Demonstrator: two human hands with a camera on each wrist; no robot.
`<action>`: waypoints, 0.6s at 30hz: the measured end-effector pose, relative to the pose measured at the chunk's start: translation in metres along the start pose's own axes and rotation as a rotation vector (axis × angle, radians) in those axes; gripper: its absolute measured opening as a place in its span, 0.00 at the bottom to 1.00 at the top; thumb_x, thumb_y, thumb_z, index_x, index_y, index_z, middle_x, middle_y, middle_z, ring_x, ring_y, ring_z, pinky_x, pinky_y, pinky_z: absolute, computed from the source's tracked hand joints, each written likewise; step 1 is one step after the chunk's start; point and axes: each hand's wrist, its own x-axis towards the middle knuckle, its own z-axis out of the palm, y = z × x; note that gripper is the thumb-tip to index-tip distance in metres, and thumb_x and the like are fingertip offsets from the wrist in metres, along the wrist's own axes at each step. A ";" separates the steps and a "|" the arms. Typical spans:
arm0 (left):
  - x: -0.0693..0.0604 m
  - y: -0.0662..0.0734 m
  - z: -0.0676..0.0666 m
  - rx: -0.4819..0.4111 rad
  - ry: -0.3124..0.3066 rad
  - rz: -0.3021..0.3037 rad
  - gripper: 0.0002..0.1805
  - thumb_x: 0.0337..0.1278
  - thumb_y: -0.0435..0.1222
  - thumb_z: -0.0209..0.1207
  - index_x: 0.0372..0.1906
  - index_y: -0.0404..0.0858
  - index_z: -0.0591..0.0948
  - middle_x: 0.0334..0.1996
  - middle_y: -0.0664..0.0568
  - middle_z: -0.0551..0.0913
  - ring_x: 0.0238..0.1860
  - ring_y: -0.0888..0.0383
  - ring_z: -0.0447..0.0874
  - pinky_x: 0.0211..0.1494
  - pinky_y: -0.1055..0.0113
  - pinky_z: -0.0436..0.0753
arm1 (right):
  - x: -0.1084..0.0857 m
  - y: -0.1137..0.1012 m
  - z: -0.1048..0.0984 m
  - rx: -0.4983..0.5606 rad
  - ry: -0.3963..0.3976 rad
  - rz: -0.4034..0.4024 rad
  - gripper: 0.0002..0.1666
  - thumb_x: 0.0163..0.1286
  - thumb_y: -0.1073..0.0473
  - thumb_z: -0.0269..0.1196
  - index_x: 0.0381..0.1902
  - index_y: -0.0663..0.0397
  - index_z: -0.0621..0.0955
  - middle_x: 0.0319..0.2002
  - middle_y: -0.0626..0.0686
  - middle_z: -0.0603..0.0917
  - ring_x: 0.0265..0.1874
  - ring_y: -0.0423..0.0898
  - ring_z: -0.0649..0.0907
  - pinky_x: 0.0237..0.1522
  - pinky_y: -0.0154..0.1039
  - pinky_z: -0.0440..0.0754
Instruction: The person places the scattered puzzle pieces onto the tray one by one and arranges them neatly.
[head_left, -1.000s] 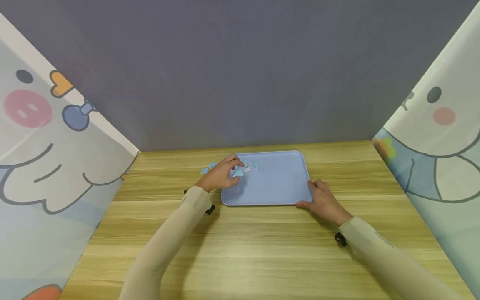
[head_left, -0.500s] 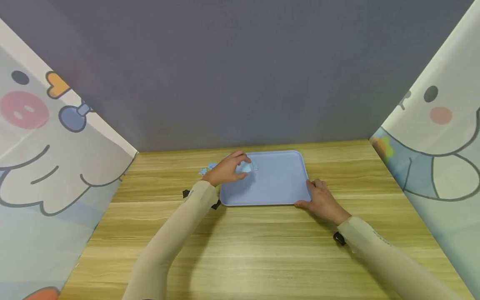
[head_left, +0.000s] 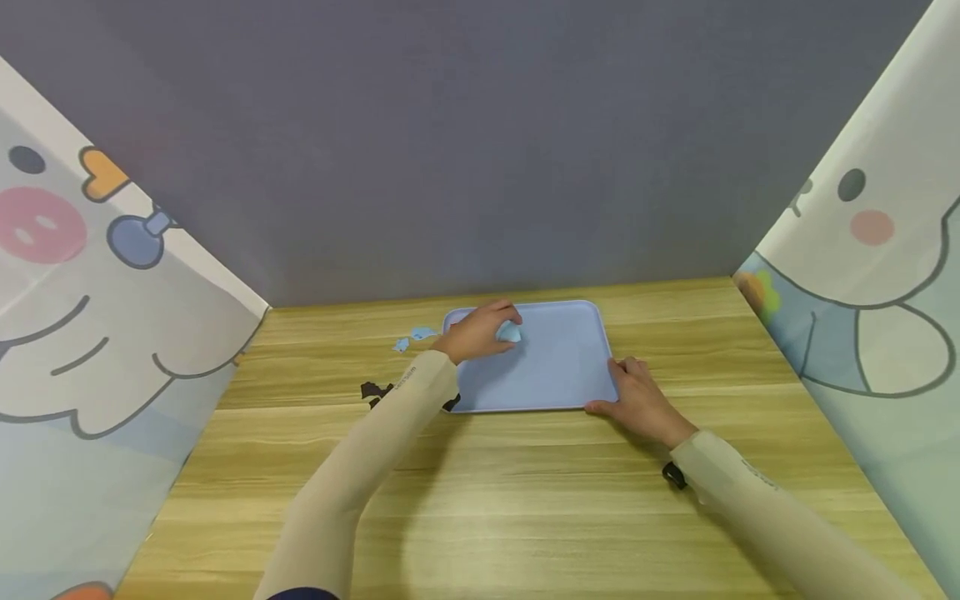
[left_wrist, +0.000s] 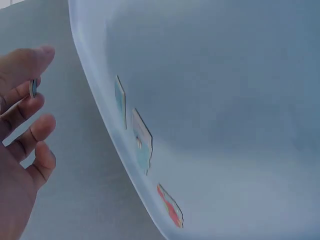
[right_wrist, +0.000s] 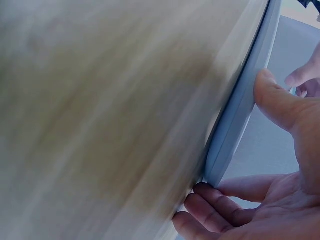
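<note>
My left hand [head_left: 480, 332] is over the left half of the blue tray [head_left: 558, 367], pinching a light-blue puzzle piece [head_left: 508, 332] between thumb and fingers. In the left wrist view that piece [left_wrist: 33, 88] shows edge-on, thin and flat. Inside the tray near its rim lie a blue piece [left_wrist: 120, 102], a pale and blue piece [left_wrist: 142, 141] and a red piece [left_wrist: 171, 206]. My right hand [head_left: 643, 402] holds the tray's near right corner. In the right wrist view its thumb rests along the tray's edge [right_wrist: 240, 115], with fingertips at the corner.
Light-blue pieces [head_left: 422, 332] lie on the wooden table [head_left: 517, 500] just left of the tray. Dark pieces [head_left: 372, 390] are beside the left forearm, partly covered by it. A grey panel [head_left: 495, 150] stands behind the table, with cartoon-printed sheets [head_left: 67, 317] at the sides.
The left hand has moved right across the tray with the light-blue piece between its fingers. More of the dark pieces shows beside the forearm. The right hand stays at the tray's corner.
</note>
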 end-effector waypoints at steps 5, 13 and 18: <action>0.012 0.005 0.005 0.055 0.004 -0.027 0.21 0.51 0.39 0.68 0.52 0.42 0.77 0.52 0.56 0.73 0.54 0.58 0.71 0.57 0.65 0.69 | 0.000 -0.001 0.000 0.006 0.003 0.006 0.56 0.55 0.46 0.71 0.63 0.83 0.59 0.51 0.70 0.68 0.50 0.62 0.66 0.53 0.56 0.68; 0.028 0.006 0.013 0.116 -0.024 -0.056 0.19 0.52 0.43 0.67 0.50 0.46 0.78 0.54 0.56 0.74 0.57 0.54 0.68 0.61 0.45 0.63 | 0.001 -0.001 0.000 -0.002 -0.008 0.012 0.56 0.55 0.45 0.71 0.63 0.83 0.59 0.51 0.70 0.68 0.51 0.61 0.66 0.53 0.56 0.68; 0.038 0.004 0.017 0.104 -0.049 -0.085 0.18 0.52 0.44 0.67 0.48 0.45 0.79 0.51 0.56 0.75 0.54 0.55 0.69 0.58 0.53 0.66 | 0.000 0.001 0.000 -0.006 -0.009 0.018 0.56 0.55 0.44 0.71 0.64 0.82 0.59 0.52 0.69 0.68 0.51 0.61 0.66 0.53 0.56 0.68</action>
